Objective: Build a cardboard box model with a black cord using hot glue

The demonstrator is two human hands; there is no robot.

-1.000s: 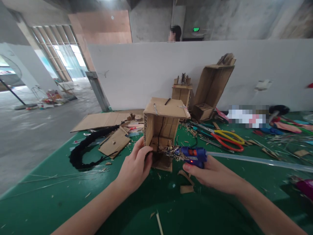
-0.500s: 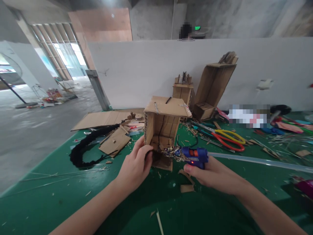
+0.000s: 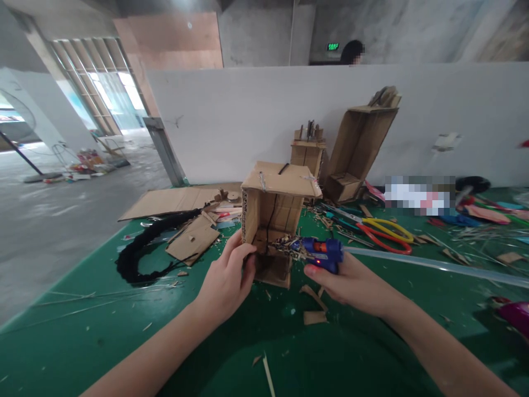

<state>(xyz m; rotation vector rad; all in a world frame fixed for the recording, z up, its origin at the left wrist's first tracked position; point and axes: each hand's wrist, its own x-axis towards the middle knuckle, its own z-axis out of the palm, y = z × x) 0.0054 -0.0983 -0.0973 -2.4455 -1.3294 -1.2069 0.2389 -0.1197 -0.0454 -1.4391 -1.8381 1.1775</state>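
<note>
An open-fronted cardboard box (image 3: 285, 181) stands upright on the green table, with a dark cord running down inside it. My left hand (image 3: 227, 278) is closed on the box's lower left edge. In my right hand (image 3: 351, 278) is a blue glue gun (image 3: 326, 255), its small red light lit. Scraps cling round the gun's front end, which points left into the box's opening near the inner shelf. Whether the nozzle touches the cardboard is hidden by those scraps. A long clear glue stick (image 3: 421, 263) sticks out of the gun's back to the right.
Behind stand a smaller cardboard structure (image 3: 306, 151) and a tall tilted box (image 3: 359, 149) against a white partition (image 3: 231, 116). Scissors (image 3: 388, 231) with red and yellow handles lie right. A black fuzzy strip (image 3: 128, 262) and cardboard pieces (image 3: 194, 240) lie left. A person's head shows beyond the partition.
The glue gun in my right hand has moved slightly left and up, deeper toward the box. My left hand keeps its hold. The person behind the partition has shifted right.
</note>
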